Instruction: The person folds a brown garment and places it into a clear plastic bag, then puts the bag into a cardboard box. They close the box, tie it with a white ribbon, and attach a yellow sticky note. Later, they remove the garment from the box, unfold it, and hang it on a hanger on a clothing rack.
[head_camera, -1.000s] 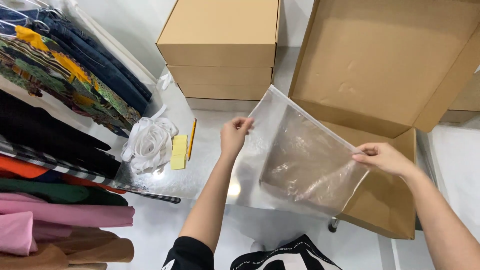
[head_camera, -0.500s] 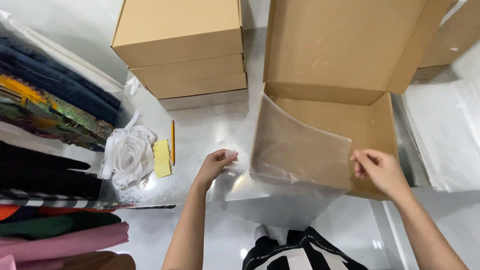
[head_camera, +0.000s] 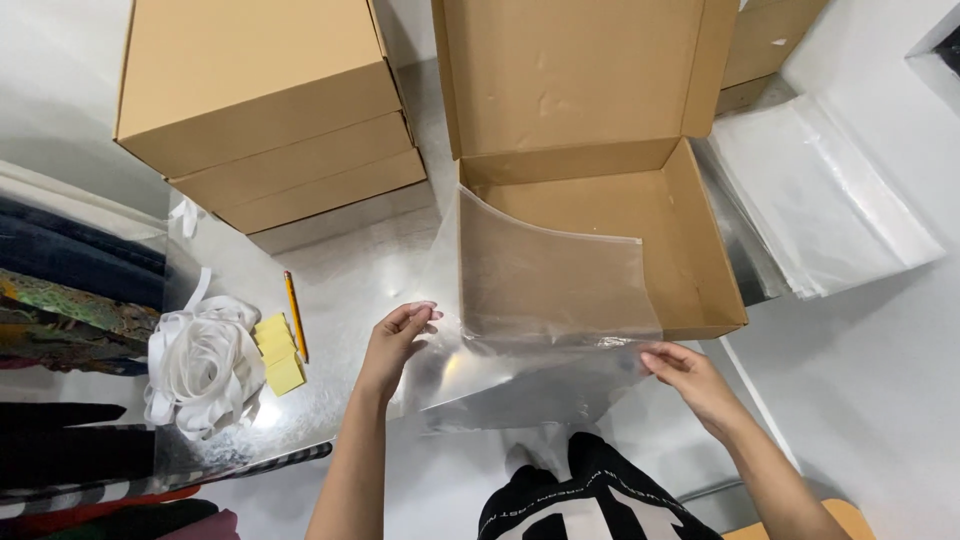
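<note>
While a clear plastic bag (head_camera: 545, 300) is held between both hands, its upper part is already stood inside the open cardboard box (head_camera: 700, 250) just beyond them, and its lower part is left hanging over the box's near edge. The left hand (head_camera: 395, 340) is closed on the bag's left edge, thumb and fingers pinched around the film. The right hand (head_camera: 690, 375) is gripped on the lower right corner, fingers curled under it. As far as can be judged, the bag is only partly lodged in the box: it is curved against the inner walls, not laid flat, and nothing else is seen inside. Beyond the left hand, three closed cardboard boxes (head_camera: 265, 110) are stacked. To the left of that hand, a bundle of white ribbon (head_camera: 200, 365), yellow sticky notes (head_camera: 278, 355) and a pencil (head_camera: 295, 315) are laid close together. Beyond the right hand, more clear bags (head_camera: 820, 200) are piled.
</note>
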